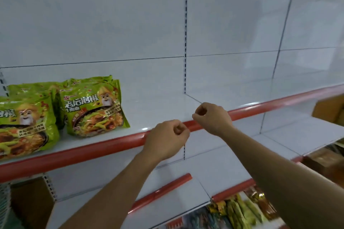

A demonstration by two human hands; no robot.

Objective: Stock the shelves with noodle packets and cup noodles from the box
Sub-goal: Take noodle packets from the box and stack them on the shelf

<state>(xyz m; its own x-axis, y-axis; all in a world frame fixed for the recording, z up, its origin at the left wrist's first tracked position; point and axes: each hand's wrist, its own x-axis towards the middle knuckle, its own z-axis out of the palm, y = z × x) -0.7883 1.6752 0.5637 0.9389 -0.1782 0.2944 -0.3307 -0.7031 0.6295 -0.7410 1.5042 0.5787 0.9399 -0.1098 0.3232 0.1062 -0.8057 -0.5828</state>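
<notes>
Both hands up at the shelf edge, fingers curled, nothing held.

L hand (167, 138) & R hand (212, 117) are loose fists just in front of the red rail (93, 150) of the white shelf (158, 106), R slightly higher, the two near but apart. Green noodle packets (93, 106) stand leaning on that shelf's left part, well left of both hands. More packets (238, 210) lie on a lower shelf, bottom right. The brown shape (328, 110) at the right edge is prob. a cardboard box; blurry.
</notes>
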